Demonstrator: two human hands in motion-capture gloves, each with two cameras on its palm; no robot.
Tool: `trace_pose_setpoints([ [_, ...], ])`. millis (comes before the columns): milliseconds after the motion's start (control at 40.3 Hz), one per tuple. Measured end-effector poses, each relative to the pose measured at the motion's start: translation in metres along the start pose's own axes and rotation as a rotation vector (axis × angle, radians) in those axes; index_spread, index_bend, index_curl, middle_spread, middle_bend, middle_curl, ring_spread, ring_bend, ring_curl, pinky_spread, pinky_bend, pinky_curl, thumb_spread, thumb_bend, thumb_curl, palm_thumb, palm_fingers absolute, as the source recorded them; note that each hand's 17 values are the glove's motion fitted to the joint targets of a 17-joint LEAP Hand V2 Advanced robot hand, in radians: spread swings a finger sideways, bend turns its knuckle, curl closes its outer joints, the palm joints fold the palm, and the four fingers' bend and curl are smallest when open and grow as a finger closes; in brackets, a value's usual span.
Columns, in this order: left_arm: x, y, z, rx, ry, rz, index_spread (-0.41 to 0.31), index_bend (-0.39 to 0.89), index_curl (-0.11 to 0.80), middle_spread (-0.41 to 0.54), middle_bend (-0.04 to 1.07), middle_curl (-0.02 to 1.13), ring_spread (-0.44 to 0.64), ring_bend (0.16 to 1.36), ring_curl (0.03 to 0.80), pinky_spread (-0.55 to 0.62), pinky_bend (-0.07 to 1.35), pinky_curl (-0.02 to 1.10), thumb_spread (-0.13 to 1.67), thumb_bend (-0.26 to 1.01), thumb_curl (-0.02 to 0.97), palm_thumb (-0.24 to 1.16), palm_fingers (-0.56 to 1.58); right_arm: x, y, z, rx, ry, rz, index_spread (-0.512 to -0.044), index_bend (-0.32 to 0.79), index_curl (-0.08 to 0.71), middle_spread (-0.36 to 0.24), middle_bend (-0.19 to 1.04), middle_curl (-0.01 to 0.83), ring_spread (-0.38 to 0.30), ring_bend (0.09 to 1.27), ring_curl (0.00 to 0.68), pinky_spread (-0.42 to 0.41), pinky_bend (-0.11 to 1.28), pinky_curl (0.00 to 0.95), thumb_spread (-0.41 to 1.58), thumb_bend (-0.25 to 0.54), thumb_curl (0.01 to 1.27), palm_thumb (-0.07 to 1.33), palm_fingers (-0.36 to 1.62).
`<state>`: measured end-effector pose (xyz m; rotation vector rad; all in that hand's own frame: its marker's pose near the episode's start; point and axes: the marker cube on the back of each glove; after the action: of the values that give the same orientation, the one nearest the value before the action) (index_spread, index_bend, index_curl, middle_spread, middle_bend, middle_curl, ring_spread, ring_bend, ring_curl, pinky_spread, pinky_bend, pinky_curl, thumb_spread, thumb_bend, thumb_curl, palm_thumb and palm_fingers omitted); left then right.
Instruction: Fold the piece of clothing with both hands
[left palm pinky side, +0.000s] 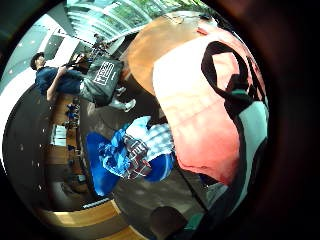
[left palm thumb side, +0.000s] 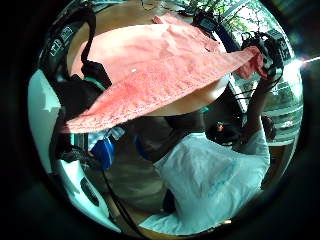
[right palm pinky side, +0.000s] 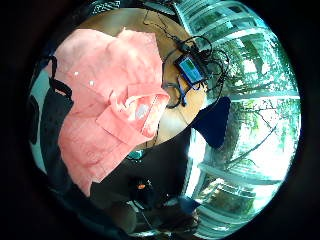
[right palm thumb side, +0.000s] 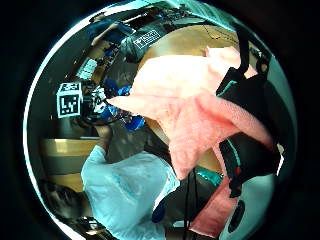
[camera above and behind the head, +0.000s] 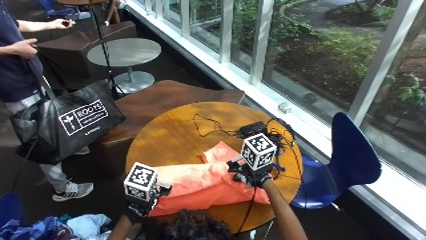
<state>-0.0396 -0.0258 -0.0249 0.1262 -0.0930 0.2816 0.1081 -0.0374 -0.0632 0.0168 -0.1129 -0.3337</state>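
**Outside view: shirt held up by two corners**

Outside view first: I hold the pink shirt (camera above and behind the head: 200, 187) over the near edge of the round table (camera above and behind the head: 166, 135). My left hand (camera above and behind the head: 141, 199) pinches one end, my right hand (camera above and behind the head: 247, 172) pinches the other, arms spread, right one higher.

Left thumb side palm view: the cloth stretches flat to the other hand.

I think I should keep both ends level and tight, then bring them together evenly.

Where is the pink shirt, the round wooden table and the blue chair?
pink shirt (camera above and behind the head: 200, 186), outside view, on the middle of the cloth held between both hands.
round wooden table (camera above and behind the head: 173, 135), outside view, on a bare part of its top.
blue chair (camera above and behind the head: 351, 150), outside view, on its backrest.
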Motion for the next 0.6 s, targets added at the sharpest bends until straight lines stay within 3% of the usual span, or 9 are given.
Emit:
trace_pose_setpoints([
  [124, -0.023, -0.064, 0.01, -0.082, -0.002, -0.064, -0.331, 0.17, 0.403, -0.364, 0.37, 0.47, -0.42, 0.72, 0.409, -0.3, 0.32, 0.35, 1.1, 0.11, 0.426, 0.84, 1.3, 0.028, -0.094, 0.017, 0.04, 0.016, 0.115, -0.349, 0.12, 0.338, -0.298, 0.37, 0.424, -0.316, 0.74, 0.422, -0.368, 0.51, 0.378, 1.11, 0.133, 0.39, 0.91, 1.37],
  [273, -0.05, -0.154, 0.063, -0.155, -0.002, -0.149, -0.337, 0.18, 0.414, -0.376, 0.42, 0.49, -0.42, 0.77, 0.43, -0.31, 0.29, 0.36, 1.1, 0.08, 0.426, 0.86, 1.34, 0.055, -0.196, 0.083, 0.047, 0.118, 0.227, -0.351, 0.11, 0.326, -0.3, 0.41, 0.44, -0.293, 0.81, 0.446, -0.393, 0.52, 0.381, 1.07, 0.061, 0.37, 0.87, 1.37],
  [372, -0.054, -0.186, 0.1, -0.204, -0.008, -0.176, -0.343, 0.19, 0.425, -0.382, 0.46, 0.5, -0.42, 0.8, 0.442, -0.31, 0.28, 0.37, 1.12, 0.07, 0.424, 0.87, 1.34, 0.048, -0.201, 0.087, 0.022, 0.245, 0.277, -0.348, 0.11, 0.318, -0.294, 0.45, 0.454, -0.282, 0.84, 0.457, -0.399, 0.53, 0.381, 1.05, 0.03, 0.37, 0.87, 1.38],
  [497, -0.05, -0.193, 0.118, -0.197, -0.011, -0.195, -0.35, 0.2, 0.443, -0.384, 0.48, 0.51, -0.41, 0.81, 0.452, -0.31, 0.27, 0.38, 1.14, 0.06, 0.42, 0.89, 1.34, 0.043, -0.196, 0.082, 0.025, 0.349, 0.311, -0.346, 0.15, 0.324, -0.291, 0.51, 0.469, -0.269, 0.84, 0.463, -0.403, 0.51, 0.376, 1.02, -0.004, 0.37, 0.87, 1.4],
  [546, -0.05, -0.192, 0.12, -0.157, -0.023, -0.215, -0.352, 0.2, 0.449, -0.385, 0.49, 0.51, -0.41, 0.82, 0.456, -0.31, 0.26, 0.39, 1.15, 0.06, 0.419, 0.9, 1.33, 0.054, -0.207, 0.089, 0.086, 0.367, 0.34, -0.346, 0.15, 0.328, -0.29, 0.53, 0.473, -0.266, 0.84, 0.464, -0.404, 0.5, 0.375, 1.01, -0.014, 0.37, 0.87, 1.4],
  [596, -0.051, -0.189, 0.12, -0.099, -0.044, -0.245, -0.35, 0.2, 0.455, -0.383, 0.49, 0.51, -0.41, 0.82, 0.458, -0.3, 0.26, 0.39, 1.16, 0.05, 0.417, 0.91, 1.33, 0.071, -0.226, 0.093, 0.236, 0.391, 0.384, -0.346, 0.11, 0.317, -0.285, 0.57, 0.481, -0.266, 0.85, 0.465, -0.388, 0.5, 0.376, 0.99, -0.031, 0.36, 0.85, 1.37],
])
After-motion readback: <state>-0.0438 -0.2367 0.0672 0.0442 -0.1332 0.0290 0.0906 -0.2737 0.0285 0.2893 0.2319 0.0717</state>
